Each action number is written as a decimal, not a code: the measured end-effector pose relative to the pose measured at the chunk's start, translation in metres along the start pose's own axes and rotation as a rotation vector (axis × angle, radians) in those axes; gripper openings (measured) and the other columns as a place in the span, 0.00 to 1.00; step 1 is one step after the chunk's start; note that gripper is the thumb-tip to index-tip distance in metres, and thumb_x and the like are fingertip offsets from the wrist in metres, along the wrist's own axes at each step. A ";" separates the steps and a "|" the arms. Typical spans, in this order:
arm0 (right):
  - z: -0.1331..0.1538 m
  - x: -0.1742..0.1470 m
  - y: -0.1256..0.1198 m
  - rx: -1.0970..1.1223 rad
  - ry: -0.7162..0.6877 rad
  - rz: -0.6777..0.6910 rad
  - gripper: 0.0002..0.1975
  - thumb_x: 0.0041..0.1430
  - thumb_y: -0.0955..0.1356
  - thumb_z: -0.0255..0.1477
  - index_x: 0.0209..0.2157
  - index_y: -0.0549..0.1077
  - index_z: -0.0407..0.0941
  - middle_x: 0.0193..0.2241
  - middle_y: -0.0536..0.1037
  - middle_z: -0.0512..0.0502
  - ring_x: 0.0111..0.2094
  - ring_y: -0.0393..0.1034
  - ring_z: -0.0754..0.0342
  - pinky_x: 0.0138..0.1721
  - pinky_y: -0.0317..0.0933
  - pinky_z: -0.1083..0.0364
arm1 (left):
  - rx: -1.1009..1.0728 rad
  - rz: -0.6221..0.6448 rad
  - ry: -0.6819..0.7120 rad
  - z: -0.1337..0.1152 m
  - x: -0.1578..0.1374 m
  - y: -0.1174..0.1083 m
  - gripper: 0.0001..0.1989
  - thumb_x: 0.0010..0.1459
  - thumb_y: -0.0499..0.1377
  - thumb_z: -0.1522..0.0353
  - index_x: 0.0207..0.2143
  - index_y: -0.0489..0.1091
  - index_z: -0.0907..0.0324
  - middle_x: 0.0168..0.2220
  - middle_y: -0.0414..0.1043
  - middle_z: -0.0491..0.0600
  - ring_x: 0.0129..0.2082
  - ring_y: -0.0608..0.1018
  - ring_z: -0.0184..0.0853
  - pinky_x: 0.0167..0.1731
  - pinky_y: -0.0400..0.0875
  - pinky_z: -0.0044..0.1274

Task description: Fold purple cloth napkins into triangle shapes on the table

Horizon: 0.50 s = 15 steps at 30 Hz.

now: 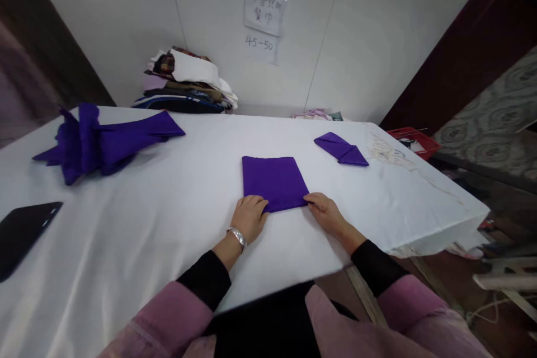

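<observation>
A purple cloth napkin (273, 182), folded into a flat square, lies on the white-covered table in front of me. My left hand (250, 216), with a silver bracelet at the wrist, grips its near left corner, the fingers bent over the edge. At the near right corner, my right hand (325, 211) pinches the cloth between thumb and fingers. Farther right lies another purple napkin (342, 149), folded into a slim pointed shape. A loose heap of purple cloths (107, 142) sits at the back left.
A stack of folded clothes (188, 86) rests against the wall at the back. A black tablet or phone (25, 235) lies at the left. Beyond the table's right end stands a red basket (423, 142). Handwritten paper signs (264, 17) hang on the wall.
</observation>
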State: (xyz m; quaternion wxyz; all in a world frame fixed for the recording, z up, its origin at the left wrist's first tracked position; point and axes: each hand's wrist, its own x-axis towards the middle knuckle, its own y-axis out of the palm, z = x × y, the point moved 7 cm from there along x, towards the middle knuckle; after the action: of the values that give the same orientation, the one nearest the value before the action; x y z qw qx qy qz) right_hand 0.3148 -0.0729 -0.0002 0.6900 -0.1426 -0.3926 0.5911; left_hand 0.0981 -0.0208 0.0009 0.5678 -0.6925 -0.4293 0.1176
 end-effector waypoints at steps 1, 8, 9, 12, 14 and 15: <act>0.002 -0.004 0.002 -0.044 -0.052 0.020 0.13 0.57 0.63 0.26 0.43 0.74 0.49 0.42 0.74 0.46 0.46 0.67 0.51 0.49 0.61 0.48 | 0.012 -0.001 -0.010 0.001 -0.003 -0.002 0.13 0.55 0.54 0.71 0.43 0.69 0.58 0.41 0.71 0.51 0.44 0.69 0.41 0.45 0.62 0.35; 0.001 -0.008 0.007 -0.263 -0.212 0.067 0.13 0.60 0.61 0.27 0.42 0.74 0.49 0.41 0.75 0.43 0.43 0.67 0.49 0.45 0.65 0.47 | 0.042 0.000 -0.095 0.014 -0.021 -0.012 0.08 0.53 0.55 0.72 0.37 0.70 0.58 0.38 0.70 0.50 0.41 0.69 0.40 0.41 0.63 0.32; 0.000 -0.008 0.006 -0.275 -0.214 0.066 0.13 0.61 0.61 0.27 0.42 0.75 0.49 0.41 0.74 0.43 0.43 0.67 0.49 0.45 0.65 0.47 | 0.042 -0.005 -0.108 0.016 -0.024 -0.013 0.08 0.53 0.55 0.72 0.37 0.70 0.58 0.38 0.70 0.50 0.41 0.69 0.39 0.41 0.64 0.32; -0.006 -0.009 0.005 -0.292 -0.200 0.062 0.14 0.61 0.60 0.27 0.42 0.75 0.49 0.42 0.74 0.43 0.44 0.68 0.49 0.45 0.65 0.46 | 0.028 -0.022 -0.127 0.021 -0.029 -0.016 0.07 0.53 0.55 0.74 0.35 0.69 0.58 0.37 0.70 0.50 0.40 0.69 0.38 0.40 0.64 0.31; -0.009 -0.010 0.005 -0.298 -0.188 0.061 0.14 0.61 0.60 0.27 0.42 0.75 0.49 0.42 0.74 0.44 0.44 0.68 0.49 0.45 0.66 0.46 | 0.018 -0.028 -0.128 0.023 -0.032 -0.017 0.07 0.53 0.54 0.74 0.34 0.69 0.58 0.37 0.70 0.50 0.39 0.69 0.38 0.39 0.65 0.30; -0.009 -0.010 0.005 -0.302 -0.186 0.063 0.14 0.61 0.60 0.27 0.42 0.75 0.49 0.42 0.74 0.44 0.44 0.68 0.49 0.45 0.66 0.46 | 0.016 -0.029 -0.130 0.024 -0.033 -0.018 0.07 0.53 0.54 0.74 0.33 0.70 0.58 0.37 0.70 0.49 0.39 0.69 0.38 0.39 0.65 0.30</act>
State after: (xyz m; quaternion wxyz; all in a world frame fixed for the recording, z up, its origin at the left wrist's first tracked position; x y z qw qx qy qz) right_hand 0.3178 -0.0786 -0.0135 0.6026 -0.2013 -0.5345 0.5573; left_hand 0.0537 -0.0287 -0.0017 0.5458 -0.6725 -0.4744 0.1574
